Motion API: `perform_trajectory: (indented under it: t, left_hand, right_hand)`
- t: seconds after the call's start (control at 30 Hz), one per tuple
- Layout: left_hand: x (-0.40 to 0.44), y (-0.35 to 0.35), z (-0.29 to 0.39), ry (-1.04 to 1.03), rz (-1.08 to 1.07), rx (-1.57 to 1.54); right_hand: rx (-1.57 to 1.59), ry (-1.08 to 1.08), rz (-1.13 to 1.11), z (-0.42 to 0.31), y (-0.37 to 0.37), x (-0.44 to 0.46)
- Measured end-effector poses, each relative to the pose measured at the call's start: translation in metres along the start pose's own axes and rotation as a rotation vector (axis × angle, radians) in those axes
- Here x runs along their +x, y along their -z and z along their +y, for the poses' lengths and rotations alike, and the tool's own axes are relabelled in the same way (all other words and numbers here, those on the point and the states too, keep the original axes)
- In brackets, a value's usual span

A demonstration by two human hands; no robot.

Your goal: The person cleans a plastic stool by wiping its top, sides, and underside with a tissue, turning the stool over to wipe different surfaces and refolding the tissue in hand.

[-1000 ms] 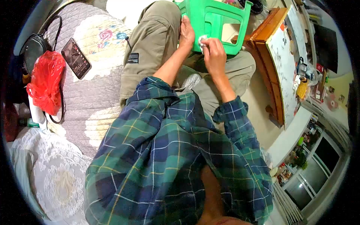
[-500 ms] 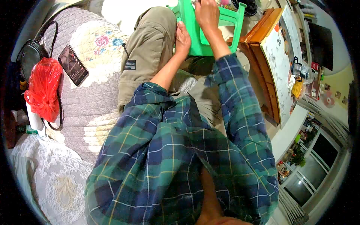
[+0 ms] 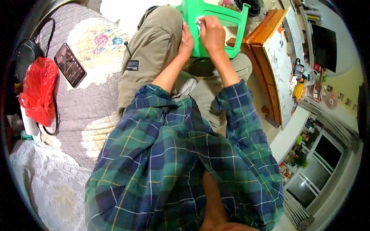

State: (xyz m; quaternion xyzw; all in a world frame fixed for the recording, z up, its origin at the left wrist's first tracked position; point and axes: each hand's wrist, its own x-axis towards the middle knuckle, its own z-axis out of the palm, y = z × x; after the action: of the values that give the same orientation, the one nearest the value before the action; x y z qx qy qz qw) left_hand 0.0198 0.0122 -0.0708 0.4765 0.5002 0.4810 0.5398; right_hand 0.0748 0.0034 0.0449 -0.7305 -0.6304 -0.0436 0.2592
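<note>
The right hand (image 3: 212,34) is clamped on a small white wad (image 3: 199,20), fingers pinched together around it, with the wad against the face of a green plastic stool (image 3: 197,46). The stool lies directly beneath this hand and extends ahead of it and to its right, where a rectangular opening shows in the frame; the stool is tilted toward the person.

The left hand (image 3: 186,41) is just to the left of the right hand, flat along the stool's near left edge, its fingers close together and pointing forward. Part of it is hidden, so I cannot tell whether it grips the rim or merely rests there. Right beside it, on its left, is a bent knee in khaki trousers (image 3: 152,42).

Farther left of the left hand, past the trouser leg, a phone (image 3: 70,65) with a lit screen lies face up on a quilted cover (image 3: 84,100) patterned with flowers. Left of the phone sits a red plastic bag (image 3: 38,92), with a black bag (image 3: 26,57) partly behind it. Well behind the left hand, to its left, is a white lace cloth (image 3: 46,169).

To the right of the right hand, well apart, stands a wood-edged tabletop (image 3: 280,57) with a marbled surface; a yellow item (image 3: 298,91) lies toward its far side.
</note>
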Motion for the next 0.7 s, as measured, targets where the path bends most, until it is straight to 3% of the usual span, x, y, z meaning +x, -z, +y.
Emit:
perform_trajectory:
  t: [0.17,0.23,0.37,0.43,0.47,0.53,0.63,0.7]
  left_hand:
    - [0.001,0.003,-0.001,-0.175,-0.019,0.359]
    - [-0.001,0.007,0.006,-0.079,-0.055,0.153]
    - [0.006,0.006,-0.011,-0.016,-0.114,0.150]
    - [-0.001,0.003,-0.024,-0.443,-0.001,0.902]
    - [-0.001,0.003,-0.017,-0.439,-0.007,0.898]
    - [0.002,0.002,-0.001,-0.119,-0.060,0.191]
    - [0.003,0.007,0.002,-0.040,-0.133,0.263]
    - [0.004,0.005,-0.007,0.018,-0.203,0.222]
  right_hand:
    - [-0.079,-0.009,0.023,0.007,-0.017,0.071]
    - [-0.050,-0.030,0.015,0.006,-0.022,0.087]
    - [-0.161,0.008,0.007,0.012,-0.027,0.079]
    - [-0.192,0.067,0.007,0.013,-0.020,0.053]
    - [-0.156,0.044,-0.026,0.010,-0.012,0.039]
    - [-0.126,0.021,-0.054,0.003,0.006,0.015]
    - [-0.087,0.050,-0.181,0.011,0.021,-0.004]
    - [0.408,-0.362,-0.453,0.018,0.030,-0.004]
